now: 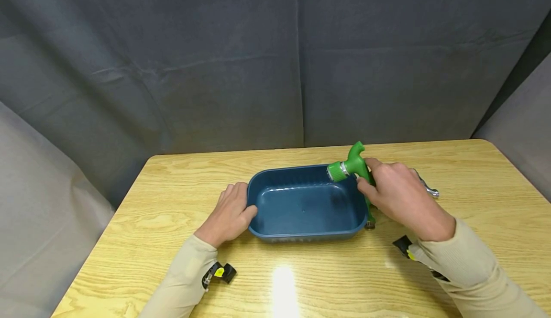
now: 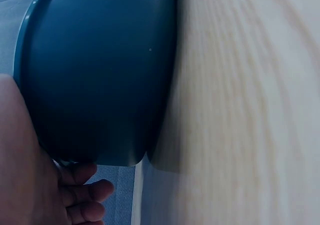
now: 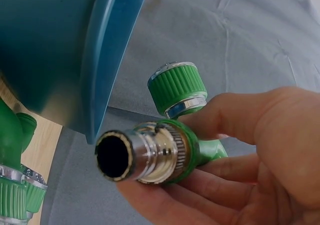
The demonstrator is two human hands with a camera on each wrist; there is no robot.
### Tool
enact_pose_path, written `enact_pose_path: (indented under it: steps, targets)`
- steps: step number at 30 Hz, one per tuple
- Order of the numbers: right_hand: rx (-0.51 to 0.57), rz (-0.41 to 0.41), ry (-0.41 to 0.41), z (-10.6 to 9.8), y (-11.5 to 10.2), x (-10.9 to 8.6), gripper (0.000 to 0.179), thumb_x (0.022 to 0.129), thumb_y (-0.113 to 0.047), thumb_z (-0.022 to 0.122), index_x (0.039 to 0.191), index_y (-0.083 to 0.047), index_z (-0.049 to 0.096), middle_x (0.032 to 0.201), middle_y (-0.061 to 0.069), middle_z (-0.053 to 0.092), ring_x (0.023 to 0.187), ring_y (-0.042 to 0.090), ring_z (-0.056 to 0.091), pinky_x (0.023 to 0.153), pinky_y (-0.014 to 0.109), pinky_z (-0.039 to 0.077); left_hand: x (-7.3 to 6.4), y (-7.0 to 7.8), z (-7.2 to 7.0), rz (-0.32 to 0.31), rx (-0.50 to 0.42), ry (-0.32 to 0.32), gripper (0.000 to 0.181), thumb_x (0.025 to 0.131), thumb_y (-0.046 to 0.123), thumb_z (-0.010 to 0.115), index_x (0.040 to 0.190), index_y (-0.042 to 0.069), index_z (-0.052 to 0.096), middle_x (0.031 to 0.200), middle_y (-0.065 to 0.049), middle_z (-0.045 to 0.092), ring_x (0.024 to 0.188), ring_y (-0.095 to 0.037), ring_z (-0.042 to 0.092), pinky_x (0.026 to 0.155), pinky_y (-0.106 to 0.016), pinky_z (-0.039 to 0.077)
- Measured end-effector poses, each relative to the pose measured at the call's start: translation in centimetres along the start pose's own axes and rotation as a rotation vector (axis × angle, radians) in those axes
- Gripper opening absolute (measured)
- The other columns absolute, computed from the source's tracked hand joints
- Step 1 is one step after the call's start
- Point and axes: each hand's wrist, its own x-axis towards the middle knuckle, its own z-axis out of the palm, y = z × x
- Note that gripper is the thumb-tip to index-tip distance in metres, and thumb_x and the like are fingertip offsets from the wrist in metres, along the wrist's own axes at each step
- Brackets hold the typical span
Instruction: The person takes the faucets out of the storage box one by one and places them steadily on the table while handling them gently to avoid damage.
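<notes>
A dark blue rectangular plastic basin (image 1: 301, 208) stands on the wooden table. At its left end my left hand (image 1: 228, 215) grips the rim, thumb over the inside edge and fingers along the outer wall. My right hand (image 1: 396, 193) holds a green hose spray nozzle (image 1: 356, 165) by its handle, above the basin's right end. The nozzle's ribbed head points left over the basin. In the right wrist view its silver threaded connector (image 3: 145, 155) faces the camera, with fingers curled below it. The basin's outer wall (image 2: 100, 75) fills much of the left wrist view.
More green nozzles (image 3: 17, 170) lie on the table beside the basin's right end, partly hidden by my right hand in the head view. A silver metal piece (image 1: 432, 192) shows just past that hand. Grey cloth (image 1: 215, 69) hangs behind the table.
</notes>
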Motion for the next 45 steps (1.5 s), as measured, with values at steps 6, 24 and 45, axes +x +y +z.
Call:
enact_pose_path:
  steps: [6,24,45]
  targets:
    - [0.022,0.030,-0.022,-0.1,0.2,0.1,0.021,0.098,-0.019,0.062,0.104,0.001,0.060,0.065,0.003,0.047,0.052,0.016,0.046,0.047,0.030,0.035,-0.1,0.1,-0.1,0.004,0.000,0.001,0.036,0.091,0.024,0.050,0.120,0.004,0.054,0.105,-0.006,0.054,0.097,-0.022,0.040,0.086,-0.035,0.032]
    - [0.031,0.060,-0.026,-0.6,0.8,0.3,0.026,0.099,-0.021,0.061,0.108,0.003,0.061,0.066,0.005,0.057,0.054,0.015,0.052,0.049,0.030,0.039,-0.1,0.1,-0.1,0.002,-0.001,0.001,0.036,0.091,0.024,0.049,0.121,0.004,0.054,0.106,-0.005,0.054,0.097,-0.022,0.040,0.086,-0.035,0.032]
    - [0.042,0.086,-0.027,-0.9,1.8,0.6,0.027,0.098,-0.020,0.060,0.108,0.004,0.061,0.065,0.005,0.053,0.052,0.017,0.050,0.048,0.031,0.040,-0.1,0.0,0.0,0.001,-0.005,0.013,0.036,0.090,0.022,0.050,0.121,0.004,0.054,0.106,-0.006,0.055,0.097,-0.022,0.040,0.087,-0.035,0.032]
